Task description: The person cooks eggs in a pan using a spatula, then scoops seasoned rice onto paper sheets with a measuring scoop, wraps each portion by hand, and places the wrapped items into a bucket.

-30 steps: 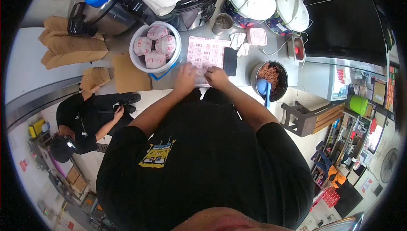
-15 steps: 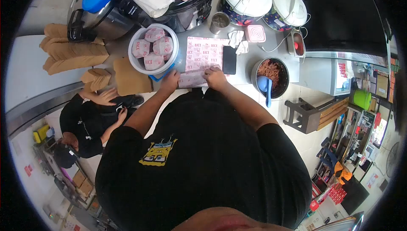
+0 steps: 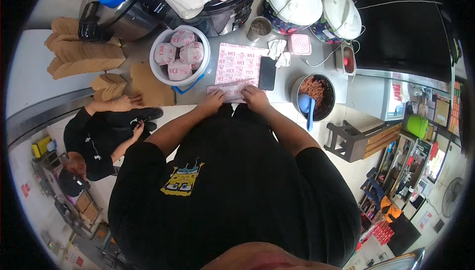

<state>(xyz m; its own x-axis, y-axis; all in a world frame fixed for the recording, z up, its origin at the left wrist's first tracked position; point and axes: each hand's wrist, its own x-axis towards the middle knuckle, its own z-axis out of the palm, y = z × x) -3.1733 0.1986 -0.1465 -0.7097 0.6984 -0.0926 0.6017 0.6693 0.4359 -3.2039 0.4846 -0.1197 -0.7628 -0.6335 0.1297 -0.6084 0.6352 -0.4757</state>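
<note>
Printed wrapping paper point(image 3: 237, 64) lies on the steel counter, its near edge folded over into a strip along the front. My left hand point(image 3: 212, 101) pinches the left end of this strip. At its right end, the fingers of my right hand point(image 3: 255, 98) press on the fold. Whether anything lies inside the fold is hidden. A dark flat slab point(image 3: 267, 73) rests by the paper's right side. To the left, a white tub point(image 3: 207, 67) holds several wrapped bundles point(image 3: 179, 70). A pot of reddish-brown food point(image 3: 312, 88) with a blue ladle point(image 3: 306, 105) stands to the right.
Large cookers point(image 3: 225, 15) and lidded pots point(image 3: 293, 0) line the back, beside a metal cup point(image 3: 260, 27) and pink box point(image 3: 300, 45). Cardboard trays point(image 3: 86, 54) are stacked at left. A seated co-worker point(image 3: 94, 139) reaches toward cardboard point(image 3: 151, 87). A stool point(image 3: 349, 141) stands right.
The paper's near edge has been folded over. My left hand moved off the paper to the strip's left end. The co-worker's hand moved from the small trays toward the flat cardboard.
</note>
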